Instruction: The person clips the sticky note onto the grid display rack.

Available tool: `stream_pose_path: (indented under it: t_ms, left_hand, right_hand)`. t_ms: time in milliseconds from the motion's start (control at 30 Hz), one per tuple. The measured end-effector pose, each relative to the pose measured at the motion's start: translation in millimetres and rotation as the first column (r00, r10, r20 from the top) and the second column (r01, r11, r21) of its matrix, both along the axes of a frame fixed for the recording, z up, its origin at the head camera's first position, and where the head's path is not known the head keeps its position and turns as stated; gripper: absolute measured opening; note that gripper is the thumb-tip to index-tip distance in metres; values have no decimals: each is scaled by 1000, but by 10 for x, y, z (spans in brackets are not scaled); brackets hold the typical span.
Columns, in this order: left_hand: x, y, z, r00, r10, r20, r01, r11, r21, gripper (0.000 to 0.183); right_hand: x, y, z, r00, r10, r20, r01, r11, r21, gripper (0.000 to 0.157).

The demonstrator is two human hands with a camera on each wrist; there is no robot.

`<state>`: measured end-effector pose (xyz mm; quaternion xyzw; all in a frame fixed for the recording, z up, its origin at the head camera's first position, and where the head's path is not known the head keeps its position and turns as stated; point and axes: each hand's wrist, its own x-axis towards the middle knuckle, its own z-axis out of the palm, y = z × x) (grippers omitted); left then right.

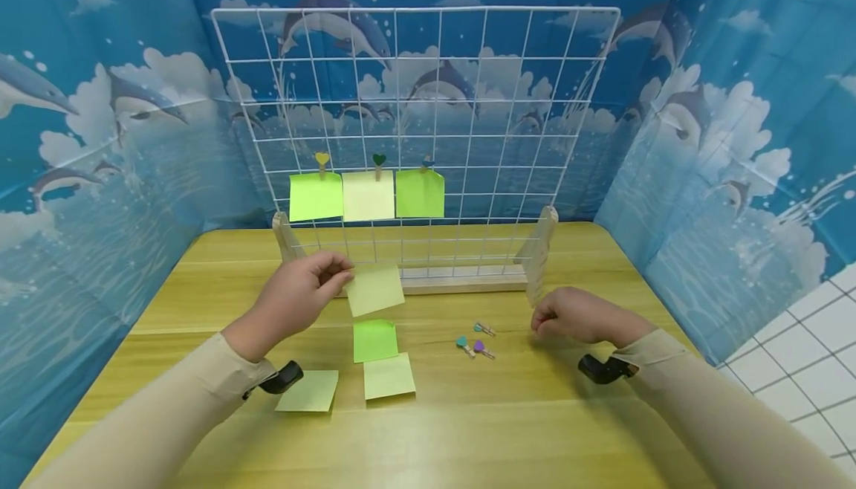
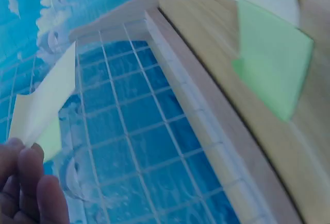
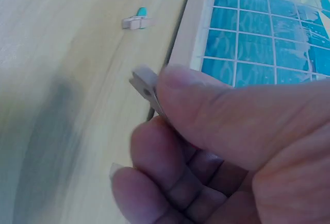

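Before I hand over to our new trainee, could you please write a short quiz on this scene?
1. Multiple choice: what does the right hand pinch? (a) a pen, (b) a wooden clip, (c) a spoon.
2. True or false: the middle note on the wire grid is dark blue.
3. Count: how many loose clips lie on the table?

Key:
1. b; the left hand, meanwhile, holds a pale yellow sheet.
2. False; it is pale yellow, between two green notes.
3. Three, one with a purple heart.
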<state>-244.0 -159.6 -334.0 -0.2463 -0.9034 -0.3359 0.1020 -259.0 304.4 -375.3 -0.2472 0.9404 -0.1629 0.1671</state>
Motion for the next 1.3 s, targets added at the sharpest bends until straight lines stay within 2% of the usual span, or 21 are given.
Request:
stream_pose_path:
  t_ms: [233, 433, 533, 700, 833, 967, 1133, 1300]
  left_hand:
    - [-81, 340, 242, 990, -54, -132, 52, 998, -22, 16]
    - [-166, 583, 456, 985, -75, -158, 77, 997, 13, 17]
    - [-232, 700, 523, 982, -71, -173, 79, 996, 40, 17]
    - [-331, 886, 598, 986, -37, -164, 53, 994, 97, 19]
    - [-381, 1019, 648, 985, -5, -172, 24, 994, 106, 19]
    - [-445, 1140, 700, 982, 4, -187, 14, 995, 96, 20]
    - [-532, 1277, 740, 985, 8, -171, 4, 998, 66, 22]
    - [-625, 1394, 756, 988, 29, -154, -23, 999, 41, 27]
  right_hand:
    - [-3, -11, 51, 1000, -17, -2, 17, 999, -46, 14]
    - [3, -10, 55, 999, -24, 34, 25, 998, -49, 16]
    - [7, -2, 53, 999, -22, 44, 24, 998, -52, 17]
    - [13, 8, 43, 999, -20, 50, 22, 999, -43, 18]
    - [13, 11, 31, 999, -9, 49, 11, 999, -32, 20]
    - [18, 24, 23, 999, 10, 39, -9, 1000, -21, 22]
    - [23, 41, 8, 999, 22, 26, -22, 1000, -4, 24]
    - [29, 42, -2, 1000, -9, 26, 9, 1000, -22, 18]
